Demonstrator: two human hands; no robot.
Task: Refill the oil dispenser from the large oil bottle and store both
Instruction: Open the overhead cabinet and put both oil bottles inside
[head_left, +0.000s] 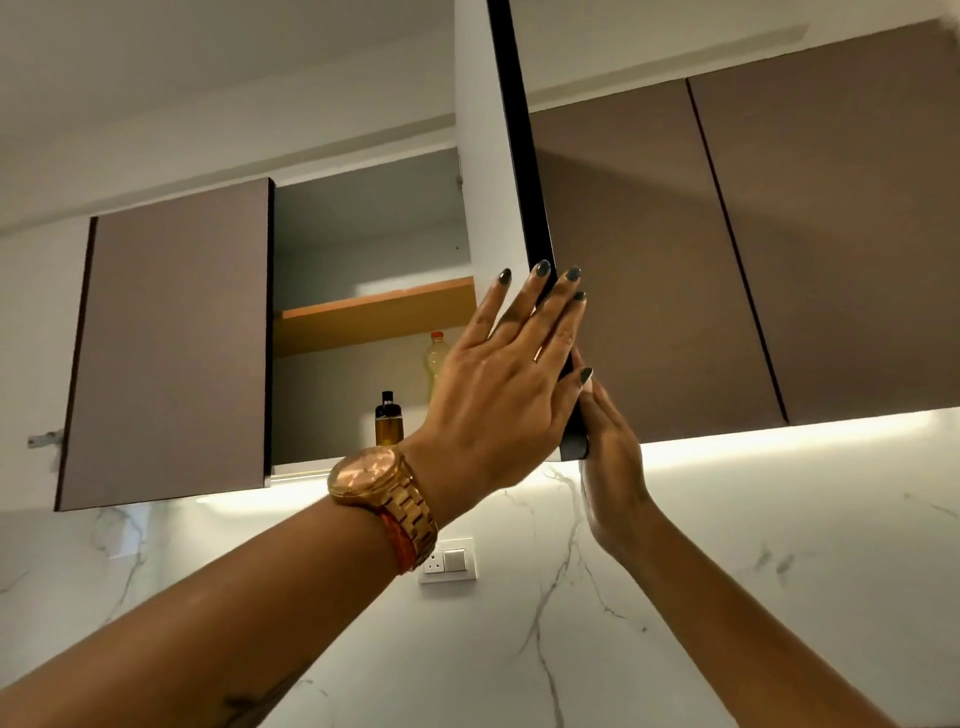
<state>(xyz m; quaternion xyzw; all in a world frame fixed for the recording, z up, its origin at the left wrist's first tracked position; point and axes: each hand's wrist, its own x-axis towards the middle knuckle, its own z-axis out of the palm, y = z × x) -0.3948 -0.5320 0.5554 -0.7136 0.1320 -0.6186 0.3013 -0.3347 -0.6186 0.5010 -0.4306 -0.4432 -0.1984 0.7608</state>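
An overhead cabinet stands open, its door (524, 171) swung out edge-on toward me. On the lower shelf stand the small oil dispenser (389, 423) with a black top and, behind it to the right, the large oil bottle (435, 364) with an orange cap, partly hidden by my left hand. My left hand (498, 374), fingers spread, lies flat against the door's inner face and edge. My right hand (610, 447) presses against the door's outer face near its bottom corner. Neither hand holds a bottle.
Closed brown cabinet doors flank the open one, on the left (166, 338) and right (831, 234). An orange-edged shelf (374, 312) divides the cabinet. Below are a lit marble backsplash (727, 571) and a wall socket with switch (448, 561).
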